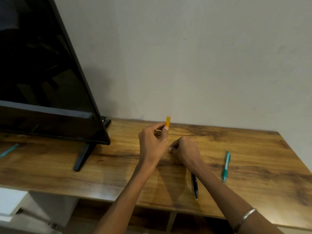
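Note:
My left hand (pixel 153 142) is raised over the wooden table (pixel 253 149) and pinches a small orange cap-like piece (pixel 168 121) between thumb and forefinger, holding it upright. Just to its right, my right hand (pixel 184 152) is curled low near the tabletop around a small orange item (pixel 169 150), of which only a tip shows beside the fingers. What that item is I cannot tell.
A black pen (pixel 195 186) lies under my right forearm. A teal pen (pixel 226 166) lies to the right. A dark television (pixel 42 73) on a black foot (pixel 83 157) fills the left. Another teal pen (pixel 9 150) sits far left. A plain wall is behind.

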